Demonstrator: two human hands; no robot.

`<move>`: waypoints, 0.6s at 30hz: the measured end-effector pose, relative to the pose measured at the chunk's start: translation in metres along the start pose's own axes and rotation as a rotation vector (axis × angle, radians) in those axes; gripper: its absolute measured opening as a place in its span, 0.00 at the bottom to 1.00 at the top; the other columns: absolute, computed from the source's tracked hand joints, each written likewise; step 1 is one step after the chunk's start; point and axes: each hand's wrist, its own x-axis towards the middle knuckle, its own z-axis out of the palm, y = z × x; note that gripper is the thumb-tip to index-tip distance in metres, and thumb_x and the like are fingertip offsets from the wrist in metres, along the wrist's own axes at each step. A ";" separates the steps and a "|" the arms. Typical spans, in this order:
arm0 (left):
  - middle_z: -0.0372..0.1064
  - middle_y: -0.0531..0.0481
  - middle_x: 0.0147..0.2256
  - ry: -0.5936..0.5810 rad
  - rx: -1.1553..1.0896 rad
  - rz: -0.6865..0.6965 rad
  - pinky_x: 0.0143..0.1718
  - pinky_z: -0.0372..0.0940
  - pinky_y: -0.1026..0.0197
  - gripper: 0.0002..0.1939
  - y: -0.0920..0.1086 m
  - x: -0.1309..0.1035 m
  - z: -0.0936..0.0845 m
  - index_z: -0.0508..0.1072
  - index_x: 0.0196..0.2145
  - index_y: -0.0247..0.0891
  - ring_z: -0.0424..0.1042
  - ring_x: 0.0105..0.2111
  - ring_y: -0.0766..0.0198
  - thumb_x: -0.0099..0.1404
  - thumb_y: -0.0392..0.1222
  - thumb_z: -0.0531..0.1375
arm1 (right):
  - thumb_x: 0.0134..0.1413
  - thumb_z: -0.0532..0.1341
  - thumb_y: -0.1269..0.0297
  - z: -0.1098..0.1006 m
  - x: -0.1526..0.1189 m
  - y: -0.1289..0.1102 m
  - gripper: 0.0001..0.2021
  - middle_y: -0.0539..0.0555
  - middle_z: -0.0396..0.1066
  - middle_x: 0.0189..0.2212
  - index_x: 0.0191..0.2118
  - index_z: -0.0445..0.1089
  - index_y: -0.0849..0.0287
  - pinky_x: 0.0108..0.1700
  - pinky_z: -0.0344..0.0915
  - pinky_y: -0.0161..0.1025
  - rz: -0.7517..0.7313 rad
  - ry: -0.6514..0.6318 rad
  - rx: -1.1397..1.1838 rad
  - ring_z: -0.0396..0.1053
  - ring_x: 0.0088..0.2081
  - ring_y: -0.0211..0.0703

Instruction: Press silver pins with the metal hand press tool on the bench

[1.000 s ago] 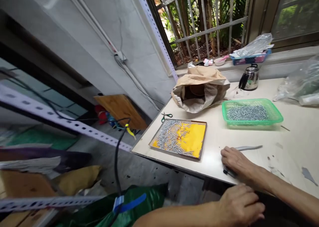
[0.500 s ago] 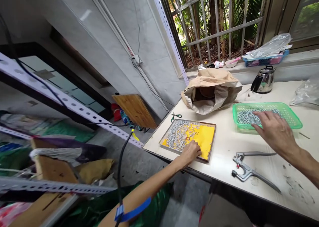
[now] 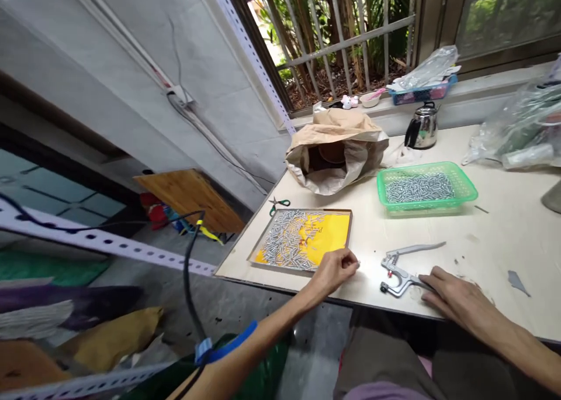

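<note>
My left hand [image 3: 337, 269] is pinched over the table's front edge, just right of a shallow tray [image 3: 349, 227]. A tiny pale tip, seemingly a small metal pin, shows at its fingertips. The tray has a yellow bottom, with many small silvery metal pins [image 3: 287, 242] heaped mostly on its left side. My right hand [image 3: 456, 297] closes on the lower handle of grey snap pliers [image 3: 398, 282], which lie on the table with jaws facing left. Part of that handle is hidden under my fingers.
A green plastic basket [image 3: 467, 190] holding many more pins stands farther back. Nearby are an open brown paper bag [image 3: 337, 128], a steel kettle [image 3: 425, 125], and green-handled scissors [image 3: 280, 203]. Clear plastic bags [image 3: 521, 131] lie at the right, and a grey scrap [image 3: 518, 283] at the front right.
My left hand has left the tray and moved right, pinching a small piece. My right hand has come down from the green basket onto the pliers' handle. The view has shifted right.
</note>
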 end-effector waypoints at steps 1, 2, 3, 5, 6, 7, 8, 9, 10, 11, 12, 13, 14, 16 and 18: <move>0.70 0.53 0.23 -0.025 -0.048 0.006 0.28 0.60 0.68 0.09 0.006 0.000 0.008 0.76 0.32 0.34 0.68 0.25 0.67 0.54 0.36 0.57 | 0.61 0.48 0.62 0.001 0.000 0.000 0.11 0.53 0.67 0.33 0.39 0.67 0.54 0.28 0.62 0.36 0.019 -0.002 -0.010 0.69 0.29 0.39; 0.70 0.53 0.23 -0.050 -0.088 0.001 0.28 0.60 0.67 0.10 0.012 0.001 0.016 0.76 0.33 0.34 0.67 0.25 0.67 0.54 0.36 0.58 | 0.61 0.47 0.64 0.003 0.000 0.000 0.11 0.52 0.66 0.32 0.38 0.67 0.55 0.28 0.61 0.36 0.031 -0.005 -0.022 0.68 0.29 0.39; 0.70 0.53 0.23 -0.079 -0.130 -0.024 0.28 0.60 0.67 0.10 0.016 0.002 0.024 0.76 0.33 0.33 0.67 0.25 0.68 0.53 0.36 0.58 | 0.61 0.47 0.67 0.004 0.001 0.000 0.12 0.52 0.66 0.31 0.35 0.67 0.55 0.27 0.59 0.35 0.037 -0.007 -0.038 0.67 0.28 0.38; 0.69 0.53 0.22 -0.162 -0.257 -0.126 0.26 0.60 0.67 0.10 0.021 0.006 0.037 0.76 0.32 0.32 0.66 0.22 0.68 0.52 0.38 0.60 | 0.60 0.46 0.71 0.006 0.002 0.001 0.13 0.52 0.64 0.29 0.31 0.65 0.57 0.27 0.57 0.36 0.025 0.013 -0.091 0.64 0.27 0.38; 0.69 0.53 0.21 -0.204 -0.345 -0.192 0.25 0.60 0.66 0.09 0.022 0.008 0.042 0.75 0.31 0.32 0.65 0.21 0.69 0.51 0.39 0.61 | 0.59 0.46 0.74 0.007 0.002 0.001 0.13 0.52 0.64 0.29 0.30 0.64 0.57 0.27 0.56 0.36 0.009 0.036 -0.125 0.63 0.26 0.38; 0.68 0.53 0.21 -0.236 -0.440 -0.258 0.24 0.60 0.66 0.10 0.022 0.009 0.047 0.74 0.30 0.31 0.64 0.20 0.70 0.50 0.41 0.62 | 0.58 0.47 0.76 0.007 0.001 0.001 0.12 0.52 0.64 0.29 0.29 0.63 0.57 0.27 0.55 0.36 -0.013 0.063 -0.161 0.63 0.26 0.38; 0.68 0.53 0.20 -0.253 -0.531 -0.314 0.24 0.60 0.66 0.12 0.022 0.010 0.051 0.74 0.29 0.31 0.64 0.19 0.70 0.49 0.43 0.64 | 0.56 0.47 0.78 0.008 0.000 0.001 0.12 0.52 0.64 0.28 0.28 0.62 0.57 0.27 0.55 0.36 -0.039 0.096 -0.195 0.62 0.26 0.38; 0.67 0.53 0.20 -0.257 -0.607 -0.357 0.23 0.60 0.67 0.15 0.022 0.011 0.055 0.73 0.28 0.30 0.63 0.19 0.71 0.47 0.45 0.66 | 0.55 0.47 0.80 0.009 -0.002 0.001 0.12 0.52 0.63 0.28 0.28 0.61 0.57 0.27 0.55 0.36 -0.069 0.131 -0.224 0.62 0.26 0.39; 0.67 0.52 0.20 -0.253 -0.664 -0.387 0.23 0.60 0.67 0.17 0.022 0.011 0.058 0.73 0.27 0.30 0.63 0.19 0.71 0.45 0.47 0.68 | 0.54 0.47 0.82 0.010 -0.004 0.000 0.13 0.52 0.63 0.27 0.28 0.60 0.57 0.27 0.54 0.37 -0.101 0.168 -0.251 0.62 0.26 0.39; 0.67 0.52 0.20 -0.246 -0.702 -0.404 0.22 0.59 0.67 0.19 0.022 0.010 0.061 0.73 0.27 0.30 0.63 0.19 0.72 0.43 0.49 0.69 | 0.52 0.47 0.83 0.010 -0.006 -0.001 0.13 0.52 0.63 0.27 0.28 0.60 0.57 0.27 0.54 0.37 -0.129 0.205 -0.276 0.61 0.26 0.40; 0.67 0.52 0.19 -0.240 -0.723 -0.412 0.21 0.58 0.68 0.21 0.022 0.009 0.063 0.73 0.26 0.30 0.62 0.18 0.72 0.41 0.50 0.70 | 0.51 0.47 0.84 0.011 -0.007 -0.002 0.14 0.52 0.63 0.27 0.28 0.59 0.57 0.27 0.54 0.37 -0.154 0.242 -0.300 0.61 0.26 0.40; 0.66 0.53 0.18 -0.236 -0.732 -0.415 0.20 0.57 0.68 0.22 0.022 0.008 0.066 0.73 0.25 0.29 0.62 0.18 0.73 0.39 0.51 0.70 | 0.51 0.47 0.85 0.012 -0.008 -0.003 0.15 0.52 0.62 0.26 0.28 0.59 0.57 0.27 0.53 0.37 -0.173 0.279 -0.329 0.60 0.25 0.40; 0.65 0.54 0.17 -0.230 -0.733 -0.419 0.19 0.56 0.69 0.22 0.023 0.007 0.068 0.73 0.24 0.29 0.61 0.17 0.73 0.38 0.51 0.71 | 0.50 0.47 0.86 0.012 -0.009 -0.004 0.15 0.51 0.62 0.26 0.28 0.60 0.57 0.27 0.53 0.37 -0.188 0.312 -0.360 0.60 0.25 0.40; 0.63 0.56 0.15 -0.213 -0.714 -0.429 0.17 0.54 0.69 0.22 0.025 0.004 0.071 0.72 0.23 0.30 0.58 0.15 0.74 0.38 0.52 0.71 | 0.51 0.47 0.86 0.012 -0.009 -0.007 0.15 0.51 0.61 0.24 0.28 0.61 0.58 0.27 0.53 0.38 -0.207 0.368 -0.423 0.59 0.25 0.41; 0.61 0.57 0.13 -0.197 -0.670 -0.452 0.16 0.52 0.69 0.21 0.026 0.003 0.073 0.72 0.23 0.30 0.56 0.14 0.75 0.40 0.50 0.71 | 0.52 0.47 0.86 0.012 -0.009 -0.009 0.15 0.51 0.61 0.23 0.28 0.61 0.58 0.27 0.52 0.38 -0.217 0.407 -0.464 0.58 0.24 0.41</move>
